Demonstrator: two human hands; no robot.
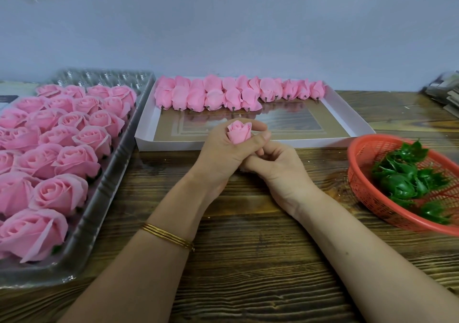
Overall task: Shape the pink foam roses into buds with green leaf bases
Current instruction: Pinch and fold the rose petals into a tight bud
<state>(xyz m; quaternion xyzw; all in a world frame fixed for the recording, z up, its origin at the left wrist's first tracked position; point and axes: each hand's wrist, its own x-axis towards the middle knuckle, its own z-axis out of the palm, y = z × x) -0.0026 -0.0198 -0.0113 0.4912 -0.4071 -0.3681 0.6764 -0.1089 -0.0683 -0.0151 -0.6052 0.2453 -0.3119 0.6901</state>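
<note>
- Left hand (pixel 223 153): at centre, fingers and thumb curled round a pink foam rose (pixel 239 132) already closed to a bud, tip pointing to 12 o'clock.
- Right hand (pixel 278 166): fingers curled and tucked beneath the left hand. Whether they pinch the bud's underside cannot be told, as the contact is hidden.
- Open roses (pixel 74 133): in a clear plastic tray (pixel 111 186) at 9 o'clock.
- Finished buds (pixel 218 94): at 12 o'clock, lying along the far edge of a white box lid (pixel 260 143).
- Green leaf bases (pixel 402 183): in a red basket (pixel 352 168) at 3 o'clock. None is visible on the held bud.
- Risks: too hard a squeeze would likely crease the soft petals. Easing the grip to reach the basket may let them spring open.
</note>
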